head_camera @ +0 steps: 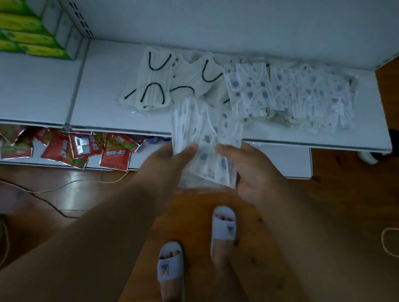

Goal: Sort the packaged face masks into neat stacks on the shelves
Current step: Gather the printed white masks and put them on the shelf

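Both hands hold a bundle of packaged blue-patterned face masks (207,136) in front of the white shelf (112,109). My left hand (169,162) pinches the bundle's left edge, thumb on top. My right hand (248,168) cups it from the right and below. On the shelf lie cream masks with black ear loops (147,84) at the middle. A loose spread of blue-patterned packs (302,93) lies to their right, overlapping untidily.
Green boxes (18,29) are stacked at the shelf's far left. Red snack sachets (77,149) lie scattered on the lower shelf. A thin cable (44,190) runs over the wooden floor. My feet in white slippers (221,224) stand below the hands.
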A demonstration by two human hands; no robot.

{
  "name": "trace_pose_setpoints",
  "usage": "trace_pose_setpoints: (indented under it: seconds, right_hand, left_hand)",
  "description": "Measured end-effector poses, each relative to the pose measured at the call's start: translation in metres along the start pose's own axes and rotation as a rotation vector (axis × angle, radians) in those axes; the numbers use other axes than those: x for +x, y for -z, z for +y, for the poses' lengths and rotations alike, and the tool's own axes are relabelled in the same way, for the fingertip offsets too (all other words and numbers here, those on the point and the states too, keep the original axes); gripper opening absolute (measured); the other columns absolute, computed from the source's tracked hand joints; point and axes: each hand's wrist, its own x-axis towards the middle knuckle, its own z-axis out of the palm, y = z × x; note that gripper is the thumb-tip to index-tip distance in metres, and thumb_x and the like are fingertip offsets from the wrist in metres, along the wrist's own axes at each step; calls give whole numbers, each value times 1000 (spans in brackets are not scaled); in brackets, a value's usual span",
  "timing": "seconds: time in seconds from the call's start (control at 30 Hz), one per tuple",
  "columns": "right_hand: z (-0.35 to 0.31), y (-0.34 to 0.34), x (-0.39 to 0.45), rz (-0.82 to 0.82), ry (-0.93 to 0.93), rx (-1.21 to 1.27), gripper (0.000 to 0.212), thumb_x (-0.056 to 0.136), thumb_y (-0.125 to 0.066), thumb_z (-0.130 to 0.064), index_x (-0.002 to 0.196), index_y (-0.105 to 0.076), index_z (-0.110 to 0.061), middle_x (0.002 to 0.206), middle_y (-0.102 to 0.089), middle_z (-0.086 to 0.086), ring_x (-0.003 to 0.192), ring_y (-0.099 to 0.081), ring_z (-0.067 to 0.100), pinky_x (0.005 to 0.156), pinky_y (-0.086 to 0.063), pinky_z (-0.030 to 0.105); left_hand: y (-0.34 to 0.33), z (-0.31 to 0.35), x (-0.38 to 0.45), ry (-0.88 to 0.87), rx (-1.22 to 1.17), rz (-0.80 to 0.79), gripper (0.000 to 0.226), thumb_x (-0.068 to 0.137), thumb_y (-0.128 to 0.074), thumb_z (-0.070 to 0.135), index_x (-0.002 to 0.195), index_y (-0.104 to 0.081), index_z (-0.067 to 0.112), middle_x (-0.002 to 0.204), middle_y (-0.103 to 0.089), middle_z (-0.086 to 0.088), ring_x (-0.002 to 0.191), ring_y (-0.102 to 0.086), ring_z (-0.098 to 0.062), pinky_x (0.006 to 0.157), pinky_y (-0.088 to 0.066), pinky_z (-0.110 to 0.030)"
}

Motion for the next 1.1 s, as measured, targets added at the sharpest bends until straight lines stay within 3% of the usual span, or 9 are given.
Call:
trace_pose_setpoints:
  seconds: [0.07,0.13,0.27,0.4,0.57,0.73,0.9,1.0,1.1]
  right_hand:
    - [9,9,-21,35,14,6,24,93,-64,-10,117,-70,-13,113,-73,12,104,-70,32,93,-54,53]
    - [17,16,-38,49,3,47,24,93,-64,-13,116,-70,-11,113,-73,12,104,-70,31,94,-53,52]
    - [28,25,-65,38,25,-16,22,91,-66,-12,112,-70,-13,108,-75,7,102,-71,27,90,-56,48]
    - [25,40,-81,128,126,-68,23,90,-69,-11,112,-71,-18,108,-75,1,104,-71,21,98,-52,49]
    - [-3,51,-142,71,139,-46,18,90,-68,-12,107,-72,-17,104,-76,1,99,-72,21,93,-55,46]
    - [-34,62,-226,36,205,-32,19,89,-68,-8,106,-71,-17,102,-77,1,97,-73,21,89,-57,45]
    - [-67,102,-294,57,294,37,20,94,-63,-8,110,-69,-17,108,-75,3,100,-72,24,95,-53,49]
    - [-89,125,-328,62,356,41,19,95,-61,-5,108,-69,-16,106,-76,5,99,-72,28,91,-55,50]
    - [-115,139,-352,141,385,120,15,95,-63,-10,109,-68,-10,99,-77,7,90,-74,27,76,-59,46]
  left_hand:
    - [10,-10,-15,27,-19,-21,21,93,-64,44,102,-70,26,105,-74,-4,97,-72,-23,86,-58,-44]
    - [13,-21,-28,25,-14,-8,16,90,-69,33,103,-72,24,99,-75,-6,88,-73,-25,75,-59,-42]
    - [0,-37,-41,-36,141,-19,29,84,-76,23,112,-69,28,99,-77,0,92,-74,-24,85,-58,-51]
    - [-13,-37,-61,-51,75,31,14,95,-65,30,108,-69,32,94,-77,8,88,-74,-15,79,-61,-39]
    - [-29,-10,-121,-110,78,1,19,97,-63,24,106,-69,40,105,-75,6,101,-72,-21,91,-56,-52]
    - [-70,26,-201,-225,56,37,22,89,-73,15,107,-69,27,104,-76,0,96,-74,-22,89,-58,-51]
    - [-119,47,-267,-211,-115,-2,22,99,-59,29,118,-66,21,106,-76,-2,97,-74,-24,93,-56,-47]
    - [-152,58,-289,-284,-39,-53,19,100,-57,22,118,-64,24,103,-76,-1,88,-75,-19,72,-61,-34]
    - [-183,76,-302,-310,-22,-95,29,98,-60,14,127,-60,18,108,-75,-4,94,-74,-23,78,-61,-39]
